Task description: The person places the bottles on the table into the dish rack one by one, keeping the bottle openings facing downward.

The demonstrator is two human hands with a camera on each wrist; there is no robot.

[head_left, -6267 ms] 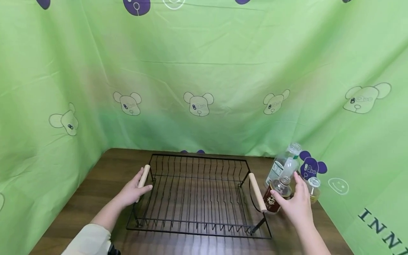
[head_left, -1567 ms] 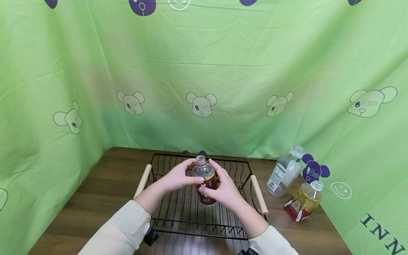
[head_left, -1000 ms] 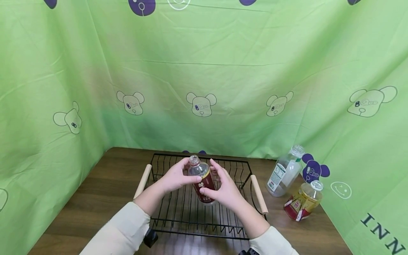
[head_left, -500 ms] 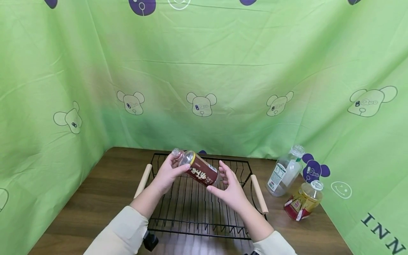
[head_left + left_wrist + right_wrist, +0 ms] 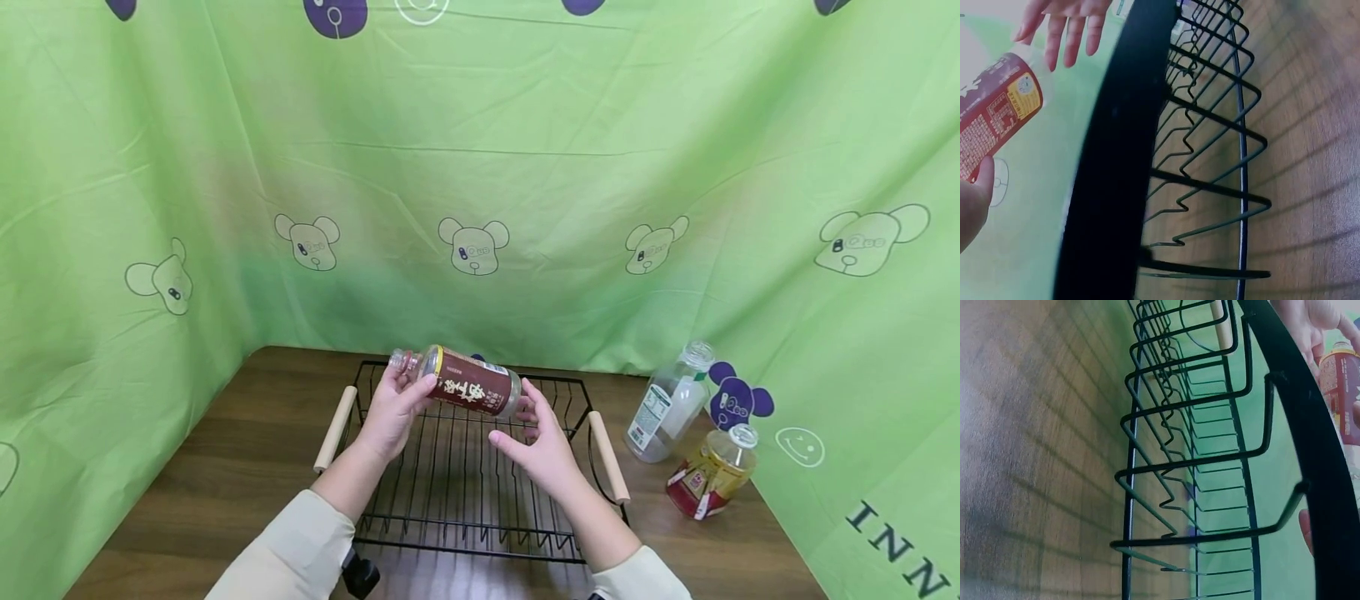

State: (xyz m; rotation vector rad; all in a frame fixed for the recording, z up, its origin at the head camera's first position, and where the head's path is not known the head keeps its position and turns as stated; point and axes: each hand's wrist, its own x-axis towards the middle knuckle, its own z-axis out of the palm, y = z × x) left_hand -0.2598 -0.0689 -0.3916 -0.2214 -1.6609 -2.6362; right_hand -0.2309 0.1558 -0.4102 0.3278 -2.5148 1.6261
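Observation:
A clear plastic drink bottle (image 5: 472, 383) with a dark red label and no cap lies almost level over the wire rack, its mouth to the left. My left hand (image 5: 390, 417) grips it near the neck and shoulder, thumb on the label's edge. Beside the base is my right hand (image 5: 543, 446), fingertips right at the bottom end and thumb held apart below. In the left wrist view the right hand's fingers (image 5: 1074, 37) extend past the bottle's base. The black dish rack (image 5: 480, 500) with wooden handles stands below both hands.
Right of the rack stand a clear bottle (image 5: 663, 408) with a white label and a shorter bottle (image 5: 708, 479) with a yellow and red label. Green printed cloth (image 5: 480, 167) hangs behind and at both sides of the wooden table (image 5: 225, 467).
The red-labelled bottle has come from the right of the rack to above it, then tipped from upright to nearly level, mouth leftward. The left hand left the rack's handle; the right hand loosened.

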